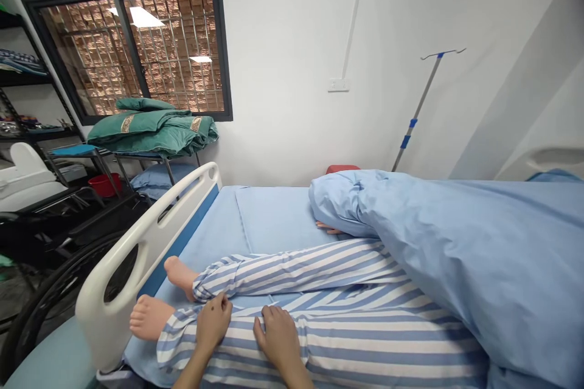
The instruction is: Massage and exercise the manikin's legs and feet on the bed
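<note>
A manikin in blue-and-white striped trousers (387,331) lies on the bed, its smooth bare feet (150,318) towards the footboard. My left hand (213,321) is closed over the nearer lower leg, just above the ankle; its fingertips are partly hidden. Further up the same leg, my right hand (279,335) lies on the striped cloth, thumb apart from the fingers. The other leg (292,270) stretches out behind my hands. A light blue quilt (433,243) covers the upper part of the manikin, and its fingers (327,228) show under the quilt's edge.
The white footboard (150,237) rises on the left, with a wheelchair wheel (41,310) beyond it. Green folded bedding (155,127) is piled under the window. An IV pole (422,103) stands behind the bed, near a red object (342,168).
</note>
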A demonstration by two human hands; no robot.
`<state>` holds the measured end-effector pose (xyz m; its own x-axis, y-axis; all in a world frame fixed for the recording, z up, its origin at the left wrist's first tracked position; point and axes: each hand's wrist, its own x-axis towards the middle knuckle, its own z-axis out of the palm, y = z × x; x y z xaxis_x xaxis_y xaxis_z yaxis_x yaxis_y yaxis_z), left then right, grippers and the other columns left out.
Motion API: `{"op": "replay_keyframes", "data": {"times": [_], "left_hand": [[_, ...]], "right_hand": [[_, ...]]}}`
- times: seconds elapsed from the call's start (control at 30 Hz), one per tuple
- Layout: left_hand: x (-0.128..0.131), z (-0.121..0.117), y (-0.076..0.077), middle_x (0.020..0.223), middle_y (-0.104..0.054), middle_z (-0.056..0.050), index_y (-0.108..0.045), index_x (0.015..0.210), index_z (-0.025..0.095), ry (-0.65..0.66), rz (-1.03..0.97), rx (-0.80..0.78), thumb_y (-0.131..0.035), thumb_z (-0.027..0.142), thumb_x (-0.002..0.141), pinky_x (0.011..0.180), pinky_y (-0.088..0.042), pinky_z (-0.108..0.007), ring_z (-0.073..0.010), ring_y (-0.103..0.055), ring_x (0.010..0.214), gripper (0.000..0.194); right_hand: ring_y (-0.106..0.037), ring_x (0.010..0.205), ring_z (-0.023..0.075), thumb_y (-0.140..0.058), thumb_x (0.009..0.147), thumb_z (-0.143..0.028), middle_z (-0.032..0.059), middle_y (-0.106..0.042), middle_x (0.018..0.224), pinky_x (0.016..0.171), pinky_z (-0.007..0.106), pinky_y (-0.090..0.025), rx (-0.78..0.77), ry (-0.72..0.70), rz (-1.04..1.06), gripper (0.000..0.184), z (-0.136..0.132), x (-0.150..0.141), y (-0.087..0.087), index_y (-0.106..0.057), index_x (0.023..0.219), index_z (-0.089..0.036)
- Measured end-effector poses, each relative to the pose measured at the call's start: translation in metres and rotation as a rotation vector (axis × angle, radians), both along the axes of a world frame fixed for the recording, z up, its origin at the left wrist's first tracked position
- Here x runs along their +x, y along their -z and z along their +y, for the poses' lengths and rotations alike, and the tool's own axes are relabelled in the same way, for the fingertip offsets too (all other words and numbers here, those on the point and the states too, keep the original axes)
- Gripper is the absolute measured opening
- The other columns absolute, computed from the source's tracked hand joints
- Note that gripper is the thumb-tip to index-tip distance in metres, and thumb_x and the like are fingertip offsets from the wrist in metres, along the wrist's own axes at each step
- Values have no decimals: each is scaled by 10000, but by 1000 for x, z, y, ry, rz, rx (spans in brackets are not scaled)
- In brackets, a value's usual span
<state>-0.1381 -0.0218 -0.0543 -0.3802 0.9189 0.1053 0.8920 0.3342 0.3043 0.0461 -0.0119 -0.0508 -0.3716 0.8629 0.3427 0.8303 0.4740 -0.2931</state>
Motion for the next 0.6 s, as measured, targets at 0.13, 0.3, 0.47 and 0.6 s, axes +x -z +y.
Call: {"op": "replay_keyframes", "data": {"times": [0.13, 0.3, 0.47, 0.6], "left_hand": [[4, -1, -7, 788, -657, -38, -551, 789, 204, -26, 22, -32, -361, 282, 809, 651, -336, -270, -179, -588, 780, 206], [2, -3, -2, 828, -652, -36, -553, 857, 207, -35, -33, -9, -361, 264, 802, 676, -357, -275, -186, -585, 811, 208], [-15, 4, 3, 937, -609, -45, -541, 960, 191, 115, -149, 128, -366, 155, 743, 789, -396, -299, -178, -558, 901, 282], [-32, 27, -6, 1083, -549, -73, -518, 1058, 183, 229, -70, 315, -355, 111, 708, 904, -378, -348, -193, -488, 1057, 392]], "right_hand": [[-542, 756, 203, -444, 818, -255, 56, -610, 746, 690, 299, -314, -2, -3, -5, 155, 0, 0, 0, -573, 765, -186], [-545, 747, 192, -437, 827, -252, 56, -611, 747, 683, 289, -312, -1, -13, -22, 166, -1, 0, -2, -573, 759, -182], [-544, 747, 196, -443, 825, -252, 56, -606, 737, 672, 287, -312, 5, -4, -29, 162, -2, 0, -2, -573, 756, -183], [-544, 742, 199, -447, 820, -249, 58, -605, 734, 673, 291, -314, 4, -2, -18, 159, -1, -1, 0, -577, 756, -183]]}}
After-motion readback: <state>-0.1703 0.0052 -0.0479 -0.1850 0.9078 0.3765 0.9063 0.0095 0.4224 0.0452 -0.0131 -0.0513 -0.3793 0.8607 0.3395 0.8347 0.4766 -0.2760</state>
